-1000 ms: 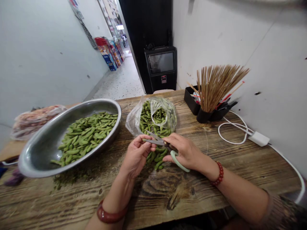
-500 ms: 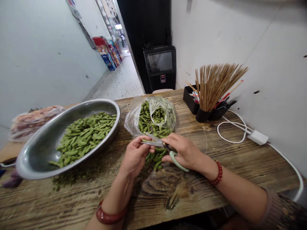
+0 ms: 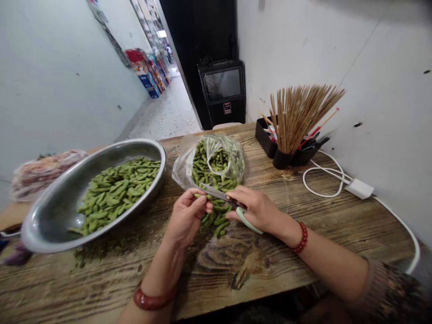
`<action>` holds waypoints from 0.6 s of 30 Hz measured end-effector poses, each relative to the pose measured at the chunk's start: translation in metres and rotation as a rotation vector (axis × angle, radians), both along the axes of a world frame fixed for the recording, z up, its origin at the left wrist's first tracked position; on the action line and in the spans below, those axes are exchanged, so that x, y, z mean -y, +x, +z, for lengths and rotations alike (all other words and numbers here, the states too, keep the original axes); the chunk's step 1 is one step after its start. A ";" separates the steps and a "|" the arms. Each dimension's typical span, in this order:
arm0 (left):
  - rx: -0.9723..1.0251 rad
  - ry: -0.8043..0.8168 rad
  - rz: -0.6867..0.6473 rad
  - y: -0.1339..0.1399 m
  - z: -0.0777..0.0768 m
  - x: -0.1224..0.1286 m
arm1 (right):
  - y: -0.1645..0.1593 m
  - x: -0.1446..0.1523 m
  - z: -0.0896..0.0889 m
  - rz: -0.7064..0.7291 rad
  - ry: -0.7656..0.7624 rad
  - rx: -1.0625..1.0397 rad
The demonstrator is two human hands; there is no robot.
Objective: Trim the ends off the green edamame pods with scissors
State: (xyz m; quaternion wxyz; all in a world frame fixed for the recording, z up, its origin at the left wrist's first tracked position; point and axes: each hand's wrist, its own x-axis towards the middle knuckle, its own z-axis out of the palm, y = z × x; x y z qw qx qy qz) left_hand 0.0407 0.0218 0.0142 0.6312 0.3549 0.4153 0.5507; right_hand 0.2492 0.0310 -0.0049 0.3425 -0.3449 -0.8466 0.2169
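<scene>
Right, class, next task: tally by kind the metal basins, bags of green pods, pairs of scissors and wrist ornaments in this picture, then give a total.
Metal basin: 1
Bag of green pods: 1
Pair of scissors: 1
Wrist ornaments: 2 (red bangle, red bead bracelet)
Total: 5

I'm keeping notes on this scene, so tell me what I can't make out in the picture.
All in the head view:
Held pod: partly hidden by the left hand.
Scissors: handles partly covered by the right hand.
Basin: some of its floor lies under heaped pods.
Stacked packages: lettering too small and blurred.
Right sleeve: cut off by the picture's edge.
</scene>
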 end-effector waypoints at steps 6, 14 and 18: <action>0.080 0.021 -0.031 -0.010 0.003 -0.008 | 0.003 -0.006 -0.001 -0.090 0.035 -0.160; -0.568 0.024 -0.033 -0.014 0.000 -0.007 | 0.003 -0.006 -0.001 -0.079 0.024 -0.131; -1.200 0.274 -0.182 -0.016 -0.003 -0.006 | 0.004 -0.006 -0.003 -0.080 0.032 -0.130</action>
